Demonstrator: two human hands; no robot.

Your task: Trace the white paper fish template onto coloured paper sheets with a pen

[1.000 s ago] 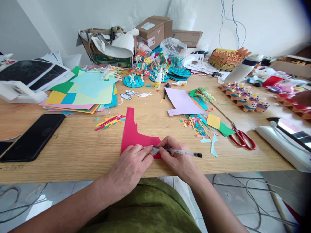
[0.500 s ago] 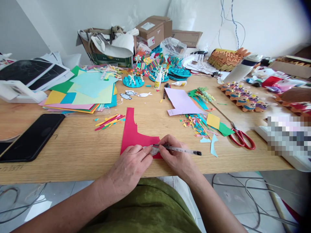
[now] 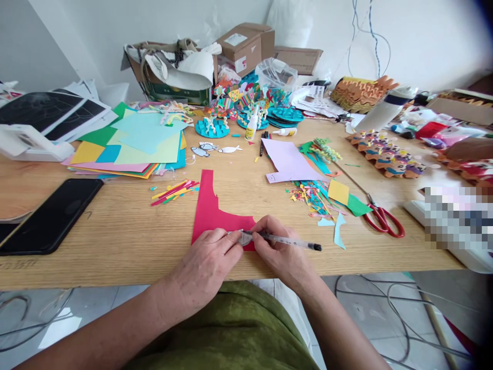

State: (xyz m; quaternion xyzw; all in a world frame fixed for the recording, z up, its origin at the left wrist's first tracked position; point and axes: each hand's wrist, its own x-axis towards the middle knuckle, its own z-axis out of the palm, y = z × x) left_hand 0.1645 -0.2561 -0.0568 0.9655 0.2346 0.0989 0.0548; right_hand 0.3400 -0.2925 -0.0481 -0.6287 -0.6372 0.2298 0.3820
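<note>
My right hand (image 3: 279,246) is closed round a clear pen with a black end (image 3: 295,240). Its writing end points left, at the edge of a small grey-white paper cutout (image 3: 245,238). That cutout lies on a red sheet of paper (image 3: 215,216), whose upper right has a curved piece cut away. Pressed down at the cutout's left side is my left hand (image 3: 211,257), fingers bent and close together, pinning it to the sheet. Fingers partly cover the cutout, and any drawn line is too small to make out.
Coloured strips (image 3: 175,192) lie left of the red sheet, and a black phone (image 3: 54,216) farther left. Red-handled scissors (image 3: 385,221), paper scraps (image 3: 311,198) and a lilac sheet (image 3: 288,159) are to the right. Paper fish (image 3: 208,149) and a glue bottle (image 3: 251,126) stand beyond.
The pen has shifted slightly, its back end a little lower and to the right. My left hand and the red sheet look still.
</note>
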